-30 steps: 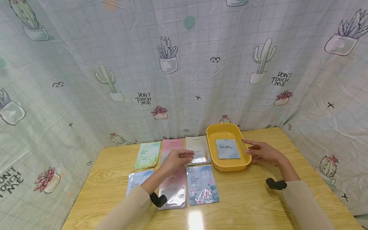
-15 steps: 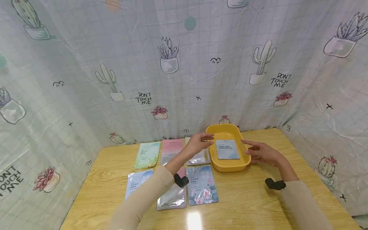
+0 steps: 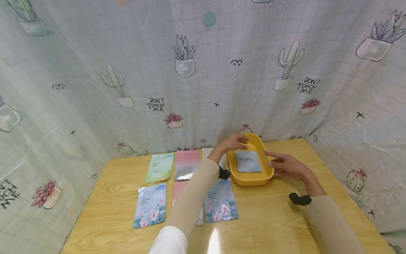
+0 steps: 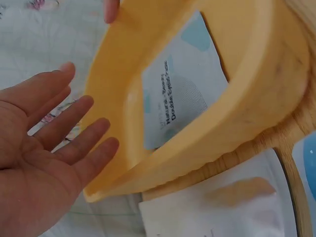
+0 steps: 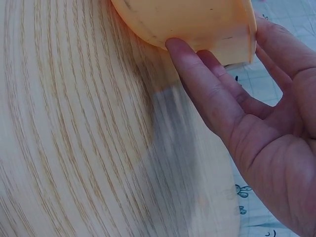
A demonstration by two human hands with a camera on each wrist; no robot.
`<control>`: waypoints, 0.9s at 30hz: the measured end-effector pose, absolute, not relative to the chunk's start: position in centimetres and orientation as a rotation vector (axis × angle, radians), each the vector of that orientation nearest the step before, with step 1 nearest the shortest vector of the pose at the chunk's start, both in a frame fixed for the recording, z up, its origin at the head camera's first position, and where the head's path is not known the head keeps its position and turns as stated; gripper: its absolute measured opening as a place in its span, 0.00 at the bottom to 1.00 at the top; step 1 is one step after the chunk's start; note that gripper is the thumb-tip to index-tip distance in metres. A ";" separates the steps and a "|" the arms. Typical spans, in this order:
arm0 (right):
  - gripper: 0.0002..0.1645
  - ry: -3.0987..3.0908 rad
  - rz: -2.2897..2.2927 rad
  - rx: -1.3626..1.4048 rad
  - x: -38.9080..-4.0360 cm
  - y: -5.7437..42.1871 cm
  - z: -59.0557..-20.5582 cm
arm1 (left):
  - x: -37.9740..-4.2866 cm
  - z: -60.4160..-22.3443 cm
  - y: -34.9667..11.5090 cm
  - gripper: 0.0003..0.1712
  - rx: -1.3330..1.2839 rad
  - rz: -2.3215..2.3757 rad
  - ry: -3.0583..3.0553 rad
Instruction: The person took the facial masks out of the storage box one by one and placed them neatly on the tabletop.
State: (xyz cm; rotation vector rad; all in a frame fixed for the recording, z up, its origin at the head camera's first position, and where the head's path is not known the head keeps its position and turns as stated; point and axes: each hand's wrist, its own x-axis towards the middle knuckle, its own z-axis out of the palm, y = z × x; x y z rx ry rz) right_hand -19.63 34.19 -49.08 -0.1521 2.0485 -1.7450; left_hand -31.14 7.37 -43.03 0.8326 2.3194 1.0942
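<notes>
A yellow plastic tub (image 3: 250, 182) stands on the wooden table near the curtain. Flat inside it lies a pale blue-white packet (image 3: 248, 161) printed "Double Eyelid Paste". My left hand (image 3: 233, 143) is over the tub's far left rim, fingers spread and relaxed, with nothing in them. Seen from the left wrist, its fingertips overlap the tub wall (image 4: 192, 148). My right hand (image 3: 290, 167) holds the tub's right side, some fingertips over the rim and others against the outer wall, as the right wrist view shows.
Left of the tub lie several flat sachets: a green one (image 3: 160, 168), pink ones (image 3: 188, 165), a beige one (image 3: 207, 152) partly hidden by my left arm, and two blue floral ones (image 3: 150, 205). A cactus-print curtain (image 3: 196, 88) surrounds the wooden table (image 3: 266, 218).
My left hand has moved right and away from me, from above the pink and beige sachets to the tub's far left rim. The right hand keeps its place on the tub.
</notes>
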 end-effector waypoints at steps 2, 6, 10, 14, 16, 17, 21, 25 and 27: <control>0.43 2.051 -1.748 -0.151 -19.7 34.3 -49.0 | -31.8 -43.6 8.0 0.28 0.810 1.049 2.337; 0.43 2.054 -1.746 -0.159 -19.9 34.3 -49.2 | -32.3 -44.8 9.2 0.28 0.768 0.957 2.400; 0.43 2.045 -1.748 -0.163 -19.9 34.5 -49.4 | -32.1 -45.7 10.5 0.27 0.749 0.846 2.481; 0.43 2.038 -1.753 -0.149 -19.8 34.6 -49.5 | -31.9 -45.9 11.4 0.28 0.701 0.780 2.562; 0.43 2.035 -1.754 -0.157 -19.8 34.7 -49.5 | -31.9 -46.0 11.5 0.28 0.651 0.782 2.590; 0.43 2.032 -1.759 -0.156 -19.8 34.7 -49.5 | -31.9 -46.1 11.4 0.29 0.618 0.789 2.600; 0.44 2.025 -1.767 -0.181 -19.8 34.6 -49.5 | -31.8 -46.7 10.8 0.30 0.506 0.868 2.587; 0.43 2.023 -1.770 -0.177 -19.8 34.4 -49.3 | -31.7 -47.1 10.1 0.26 0.509 1.011 2.472; 0.43 2.024 -1.773 -0.168 -19.8 34.3 -49.3 | -31.6 -47.2 9.8 0.22 0.556 1.090 2.361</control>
